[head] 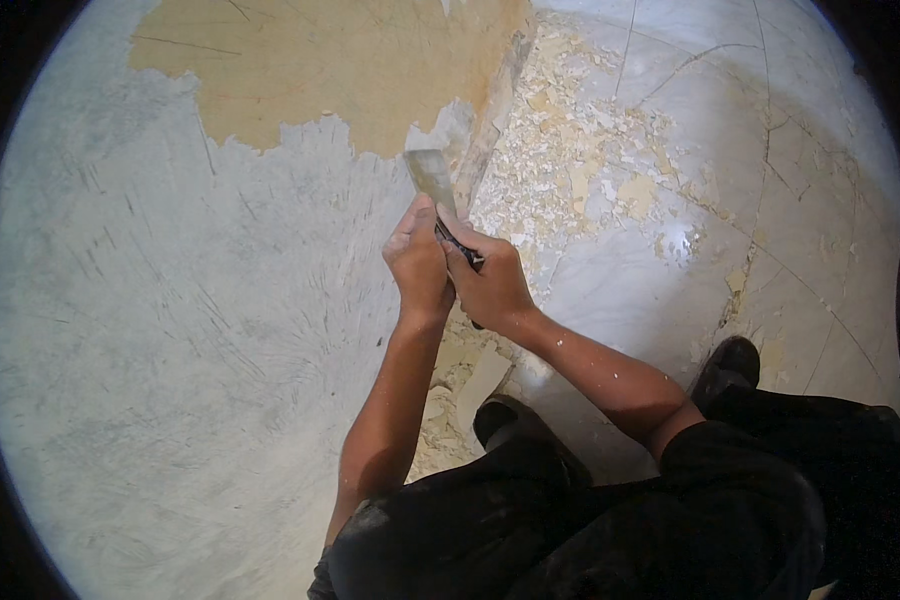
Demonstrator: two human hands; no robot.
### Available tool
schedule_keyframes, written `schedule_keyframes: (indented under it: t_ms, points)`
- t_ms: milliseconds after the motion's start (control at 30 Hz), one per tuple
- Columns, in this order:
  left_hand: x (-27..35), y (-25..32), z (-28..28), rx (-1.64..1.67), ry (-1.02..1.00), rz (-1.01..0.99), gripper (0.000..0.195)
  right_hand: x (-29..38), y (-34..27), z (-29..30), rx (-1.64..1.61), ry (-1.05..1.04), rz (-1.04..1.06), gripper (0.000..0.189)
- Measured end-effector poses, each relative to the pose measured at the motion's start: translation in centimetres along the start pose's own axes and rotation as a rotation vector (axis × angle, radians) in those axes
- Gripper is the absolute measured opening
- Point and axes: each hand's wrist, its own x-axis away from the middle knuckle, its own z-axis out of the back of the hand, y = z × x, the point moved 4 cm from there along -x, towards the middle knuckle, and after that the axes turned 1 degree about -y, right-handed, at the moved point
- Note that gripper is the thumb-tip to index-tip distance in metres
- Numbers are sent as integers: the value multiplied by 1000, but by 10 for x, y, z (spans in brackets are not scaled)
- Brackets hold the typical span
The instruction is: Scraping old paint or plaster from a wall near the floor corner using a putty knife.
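Observation:
A paint scraper [433,174] with a broad flat metal blade and a dark handle is held in both hands. My right hand [493,279] wraps the handle from the right. Close against it, my left hand [420,251] grips the scraper where the blade meets the handle, its fingers partly hidden. The blade's edge lies at the lower border of the yellow paint [307,75] on the wall. Bare, scratched grey-white wall [195,300] spreads to the left and below this ragged border.
Yellow and white paint flakes [570,150] litter the glossy tiled floor [630,285] along the wall's foot. Larger peeled pieces [484,382] lie near my left shoe [495,420]. My right shoe [731,364] stands farther right, beside more flakes. Dark lines cross the floor.

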Motion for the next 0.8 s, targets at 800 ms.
schedule_keyframes:
  t_ms: [800]
  points:
    - [-6, 3, 6, -57, 114, -2, 26, -8, -1, 0, -312, -143, -334, 36]
